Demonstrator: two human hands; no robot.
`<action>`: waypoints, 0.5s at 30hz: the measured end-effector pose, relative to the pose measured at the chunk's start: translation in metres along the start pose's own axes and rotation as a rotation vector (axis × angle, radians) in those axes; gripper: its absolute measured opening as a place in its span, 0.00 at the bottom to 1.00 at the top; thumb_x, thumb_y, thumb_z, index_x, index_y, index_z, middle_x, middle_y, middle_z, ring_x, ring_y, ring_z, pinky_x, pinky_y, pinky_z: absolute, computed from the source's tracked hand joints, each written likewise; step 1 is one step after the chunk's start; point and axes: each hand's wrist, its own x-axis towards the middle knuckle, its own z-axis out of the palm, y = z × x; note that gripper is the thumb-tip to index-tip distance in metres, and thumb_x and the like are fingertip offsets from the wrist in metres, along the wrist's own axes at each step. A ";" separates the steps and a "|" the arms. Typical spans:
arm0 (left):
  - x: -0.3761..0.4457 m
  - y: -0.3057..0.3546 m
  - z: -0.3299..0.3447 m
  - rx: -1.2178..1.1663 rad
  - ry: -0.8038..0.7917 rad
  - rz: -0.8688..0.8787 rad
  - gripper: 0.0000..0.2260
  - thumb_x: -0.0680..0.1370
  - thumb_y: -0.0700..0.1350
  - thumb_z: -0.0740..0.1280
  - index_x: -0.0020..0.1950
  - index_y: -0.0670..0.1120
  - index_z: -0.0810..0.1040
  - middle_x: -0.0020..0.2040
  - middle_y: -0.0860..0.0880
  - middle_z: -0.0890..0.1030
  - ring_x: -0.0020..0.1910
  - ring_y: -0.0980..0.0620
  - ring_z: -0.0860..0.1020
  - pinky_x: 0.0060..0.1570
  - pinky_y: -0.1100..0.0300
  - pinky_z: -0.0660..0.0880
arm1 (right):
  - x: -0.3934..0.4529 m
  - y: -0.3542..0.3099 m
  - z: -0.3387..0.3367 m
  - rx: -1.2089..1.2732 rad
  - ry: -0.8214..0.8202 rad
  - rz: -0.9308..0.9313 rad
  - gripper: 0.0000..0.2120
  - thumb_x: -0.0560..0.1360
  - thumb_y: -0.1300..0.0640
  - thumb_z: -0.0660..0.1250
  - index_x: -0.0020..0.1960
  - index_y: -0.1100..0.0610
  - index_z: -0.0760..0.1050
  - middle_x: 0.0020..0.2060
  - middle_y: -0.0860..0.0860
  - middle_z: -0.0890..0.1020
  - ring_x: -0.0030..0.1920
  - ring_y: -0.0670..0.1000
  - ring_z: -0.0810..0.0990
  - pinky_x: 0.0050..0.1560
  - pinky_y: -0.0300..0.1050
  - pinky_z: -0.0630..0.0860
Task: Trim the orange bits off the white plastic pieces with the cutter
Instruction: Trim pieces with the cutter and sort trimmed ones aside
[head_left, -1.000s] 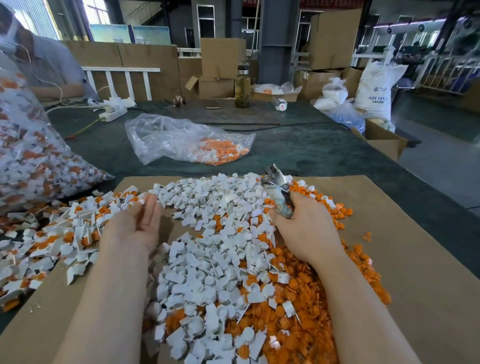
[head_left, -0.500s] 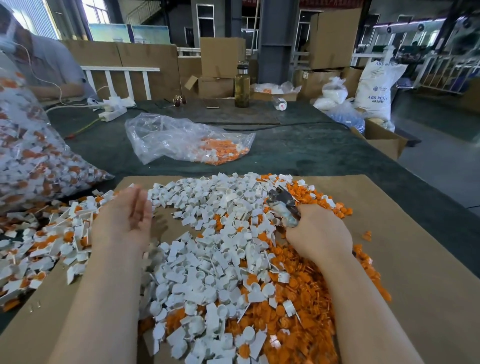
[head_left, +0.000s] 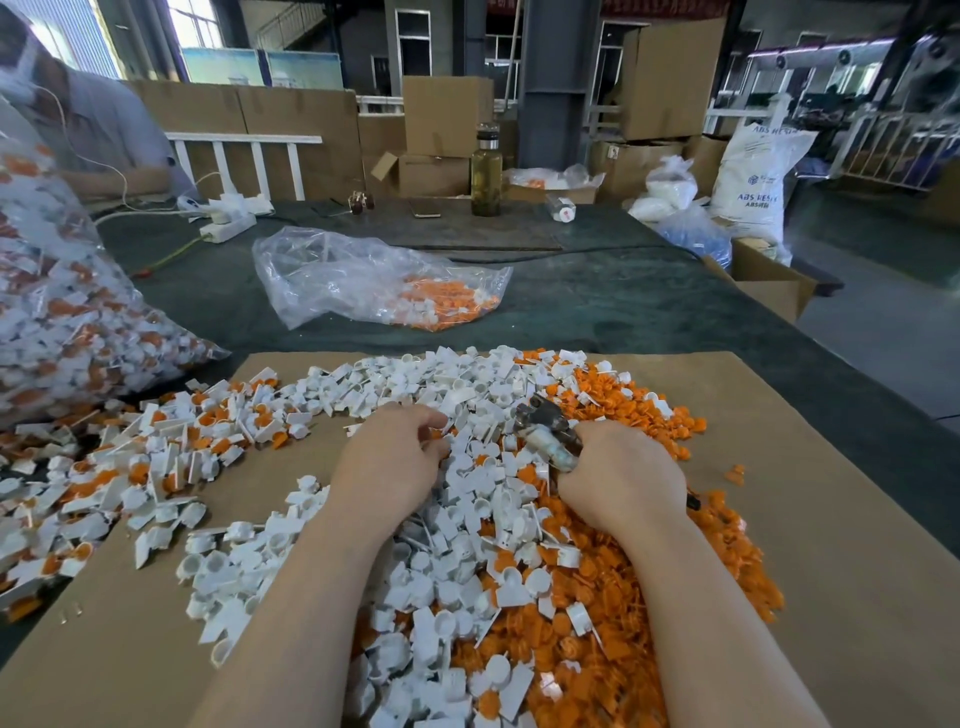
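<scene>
A big heap of white plastic pieces (head_left: 467, 519) lies on a cardboard sheet (head_left: 831, 519), with cut-off orange bits (head_left: 649, 597) piled along its right side. My left hand (head_left: 395, 462) reaches into the top of the heap, its fingers and thumb curled round a white piece there. To its right, my right hand (head_left: 623, 478) grips the worn metal cutter (head_left: 545, 431), whose jaws point up and left over the heap. More white pieces with orange bits attached (head_left: 156, 457) are spread to the left.
A full clear bag of untrimmed pieces (head_left: 67, 312) lies at the left. A clear bag holding orange bits (head_left: 379, 280) sits on the green table cover behind the cardboard. Farther back stand a bottle (head_left: 487, 171), a power strip (head_left: 228, 227) and cardboard boxes. A person sits at the far left.
My left hand has swung from the left side, open, to the middle of the heap and curled its fingers into it. My right hand has lowered the cutter toward the heap.
</scene>
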 end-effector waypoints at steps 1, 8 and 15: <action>0.000 0.000 0.002 0.040 0.020 0.022 0.13 0.80 0.48 0.67 0.64 0.53 0.80 0.60 0.50 0.79 0.51 0.52 0.78 0.50 0.61 0.72 | 0.000 -0.001 0.000 0.008 0.000 -0.007 0.07 0.71 0.52 0.67 0.49 0.48 0.74 0.36 0.43 0.71 0.35 0.47 0.71 0.26 0.39 0.62; 0.001 0.001 0.006 0.067 0.068 0.031 0.07 0.77 0.52 0.71 0.52 0.52 0.79 0.51 0.52 0.80 0.47 0.53 0.77 0.44 0.61 0.71 | 0.000 -0.005 0.001 0.022 0.031 -0.023 0.09 0.71 0.53 0.67 0.42 0.47 0.66 0.35 0.44 0.71 0.33 0.44 0.68 0.26 0.40 0.62; -0.002 0.005 0.003 -0.107 0.115 -0.010 0.07 0.77 0.49 0.70 0.45 0.51 0.72 0.40 0.55 0.77 0.38 0.59 0.75 0.33 0.63 0.68 | 0.001 -0.008 0.000 0.127 0.071 -0.040 0.11 0.72 0.50 0.67 0.38 0.49 0.65 0.34 0.44 0.73 0.33 0.44 0.70 0.26 0.40 0.62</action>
